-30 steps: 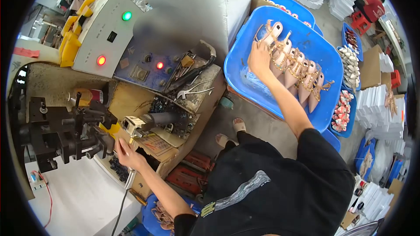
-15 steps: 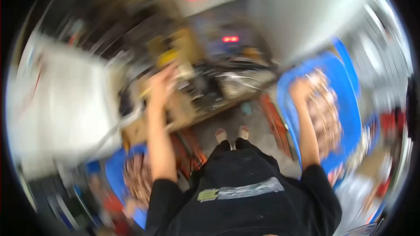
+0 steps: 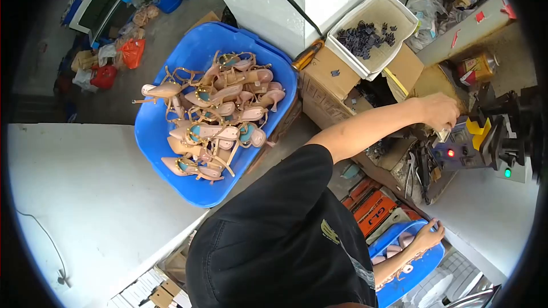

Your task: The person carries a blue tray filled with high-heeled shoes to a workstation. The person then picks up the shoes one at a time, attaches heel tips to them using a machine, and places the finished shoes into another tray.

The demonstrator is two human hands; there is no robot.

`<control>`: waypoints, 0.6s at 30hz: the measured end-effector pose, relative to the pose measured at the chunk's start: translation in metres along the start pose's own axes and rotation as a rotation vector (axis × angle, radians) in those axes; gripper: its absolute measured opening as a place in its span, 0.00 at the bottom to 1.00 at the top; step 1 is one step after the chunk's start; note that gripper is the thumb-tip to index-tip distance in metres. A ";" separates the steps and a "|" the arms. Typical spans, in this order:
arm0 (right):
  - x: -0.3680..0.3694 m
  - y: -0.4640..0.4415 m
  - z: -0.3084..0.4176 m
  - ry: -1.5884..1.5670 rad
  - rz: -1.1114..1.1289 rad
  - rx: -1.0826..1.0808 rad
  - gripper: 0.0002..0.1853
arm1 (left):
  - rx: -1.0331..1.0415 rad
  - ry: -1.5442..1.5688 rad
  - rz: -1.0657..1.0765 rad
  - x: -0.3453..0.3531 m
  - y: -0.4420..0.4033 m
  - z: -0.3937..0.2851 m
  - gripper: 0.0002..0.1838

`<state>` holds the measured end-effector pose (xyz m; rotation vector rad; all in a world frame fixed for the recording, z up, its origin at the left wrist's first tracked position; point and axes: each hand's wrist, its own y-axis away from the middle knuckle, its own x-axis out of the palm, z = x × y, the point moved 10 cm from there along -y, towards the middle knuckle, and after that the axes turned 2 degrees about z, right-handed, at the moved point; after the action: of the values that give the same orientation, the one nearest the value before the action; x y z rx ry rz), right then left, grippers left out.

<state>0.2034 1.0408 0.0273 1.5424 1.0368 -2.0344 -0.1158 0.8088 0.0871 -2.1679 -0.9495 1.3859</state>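
Observation:
My left hand (image 3: pixel 438 110) reaches to the workbench, its fingers wrapped round a small shiny metal block (image 3: pixel 443 134) beside the black machine (image 3: pixel 514 128); the fingers partly cover the block. Low on the right, my right hand (image 3: pixel 428 235) rests at the rim of a blue basket (image 3: pixel 419 276), fingers slightly apart, no shoe visible in it. Pinkish shoes (image 3: pixel 394 249) lie in that basket, partly behind the forearm. Another blue basket (image 3: pixel 149 147), on my left, holds a heap of beige strappy shoes (image 3: pixel 211 131) with studded straps.
A white tray (image 3: pixel 406 18) of small black parts stands on a cardboard box (image 3: pixel 328 71), beside an orange-handled tool (image 3: pixel 308 55). Pliers (image 3: pixel 410 166) lie near the control box (image 3: pixel 459 151). A white tabletop (image 3: pixel 85 177) is at left, orange boxes (image 3: pixel 374 208) below the bench.
The view has turned left, bringing the heaped shoe basket and white tray into sight. My right hand has moved from among the shoes to the basket rim. My left hand has moved onto the metal block.

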 end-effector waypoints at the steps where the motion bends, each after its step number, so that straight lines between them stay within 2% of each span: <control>1: -0.007 0.000 0.011 0.001 -0.030 -0.027 0.21 | 0.007 0.026 -0.014 -0.001 0.001 0.000 0.07; 3: -0.013 0.003 0.035 -0.033 -0.047 -0.051 0.22 | 0.022 0.072 -0.033 -0.001 0.005 0.001 0.07; 6: -0.018 0.012 0.066 -0.126 -0.015 -0.048 0.22 | -0.025 -0.036 0.125 -0.002 0.003 -0.007 0.11; 9: -0.021 0.025 0.081 -0.199 -0.044 -0.079 0.21 | -0.121 -0.090 -0.041 -0.020 0.019 -0.010 0.18; 11: -0.033 0.042 0.078 -0.245 -0.036 -0.089 0.20 | -0.244 -0.156 -0.079 -0.055 0.054 -0.036 0.22; 12: -0.036 0.048 0.072 -0.268 -0.035 -0.087 0.19 | -0.193 -0.158 -0.184 -0.088 0.083 -0.066 0.17; 13: -0.035 0.054 0.054 -0.247 -0.027 -0.045 0.18 | -0.129 -0.277 -0.398 -0.154 0.122 -0.103 0.12; 14: -0.031 0.064 0.033 -0.227 -0.019 0.005 0.18 | -0.192 -0.442 -0.470 -0.194 0.161 -0.106 0.13; 15: -0.027 0.073 0.020 -0.201 -0.009 0.061 0.17 | -0.499 -0.699 -0.540 -0.250 0.212 -0.105 0.19; 16: -0.020 0.077 0.017 -0.248 0.043 0.126 0.17 | -1.064 -0.484 -0.677 -0.290 0.311 -0.056 0.26; 18: -0.014 0.077 0.019 -0.331 0.145 0.242 0.15 | -1.011 -1.387 -0.356 -0.350 0.431 -0.043 0.21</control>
<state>0.2484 0.9746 0.0174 1.2819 0.5559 -2.2734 -0.0327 0.2594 0.0498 -0.9401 -2.7796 2.4884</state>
